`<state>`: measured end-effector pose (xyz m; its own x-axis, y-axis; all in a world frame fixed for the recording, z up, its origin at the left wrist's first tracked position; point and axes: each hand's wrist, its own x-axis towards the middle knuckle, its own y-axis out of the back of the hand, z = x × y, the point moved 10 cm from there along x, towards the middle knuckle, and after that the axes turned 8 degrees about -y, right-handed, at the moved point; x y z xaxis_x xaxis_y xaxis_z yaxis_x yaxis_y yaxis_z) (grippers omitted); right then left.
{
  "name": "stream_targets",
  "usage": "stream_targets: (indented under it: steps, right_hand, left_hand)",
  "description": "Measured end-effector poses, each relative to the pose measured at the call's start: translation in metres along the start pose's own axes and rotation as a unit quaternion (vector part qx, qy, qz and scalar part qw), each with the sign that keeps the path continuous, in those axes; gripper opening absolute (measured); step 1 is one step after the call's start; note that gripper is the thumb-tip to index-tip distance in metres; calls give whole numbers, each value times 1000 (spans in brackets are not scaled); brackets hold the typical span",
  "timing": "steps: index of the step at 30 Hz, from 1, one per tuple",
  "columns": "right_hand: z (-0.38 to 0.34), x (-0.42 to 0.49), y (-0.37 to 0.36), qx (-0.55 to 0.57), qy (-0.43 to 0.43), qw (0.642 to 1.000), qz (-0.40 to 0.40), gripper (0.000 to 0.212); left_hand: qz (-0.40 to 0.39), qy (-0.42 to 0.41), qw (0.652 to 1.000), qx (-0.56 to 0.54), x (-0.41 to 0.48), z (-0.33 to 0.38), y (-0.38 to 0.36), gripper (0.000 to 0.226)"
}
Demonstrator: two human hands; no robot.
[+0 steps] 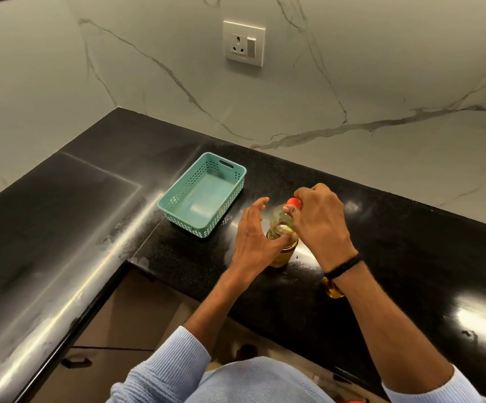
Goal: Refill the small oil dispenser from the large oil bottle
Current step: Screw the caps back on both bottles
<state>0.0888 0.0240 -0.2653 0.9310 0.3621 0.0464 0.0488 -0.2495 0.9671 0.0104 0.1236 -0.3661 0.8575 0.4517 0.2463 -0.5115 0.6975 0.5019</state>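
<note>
Here my right hand (pixel 318 218) pinches the red cap (pixel 294 202) of the large oil bottle (pixel 283 255); my left hand (pixel 253 237) is spread open, thumb against its side

- home kitchen, by the look of it.
- l-shaped black polished stone countertop (pixel 395 242) running into a corner, with smears showing in the glare.
- white marble-veined wall panels (pixel 149 53) as backsplash straight above it.
- domestic wall socket (pixel 244 43) with rocker switch, set in the wall above the counter.
- brown cabinet fronts (pixel 114 321) below, one dark handle (pixel 76 362) showing.
- teal plastic basket (pixel 191 225) and a yellow cooking oil bottle (pixel 282 225) with red cap (pixel 294 202) stand on the counter.
</note>
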Motion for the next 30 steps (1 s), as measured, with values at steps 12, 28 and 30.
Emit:
stream_targets:
  steps: [12, 28, 30]
  right_hand:
    - [-73, -52, -3, 183, 224, 955, 63, 29]
    - [-148, -95, -36, 203, 301, 930, -51, 25]
    - [-151, -99, -37, 195, 326, 924, -31, 32]
  left_hand:
    - [172, 69, 980, 77, -59, -14, 101, 70]
    - [299, 183, 931, 105, -156, -45, 179, 54]
    - [303, 189, 928, 109, -160, -48, 181, 51]
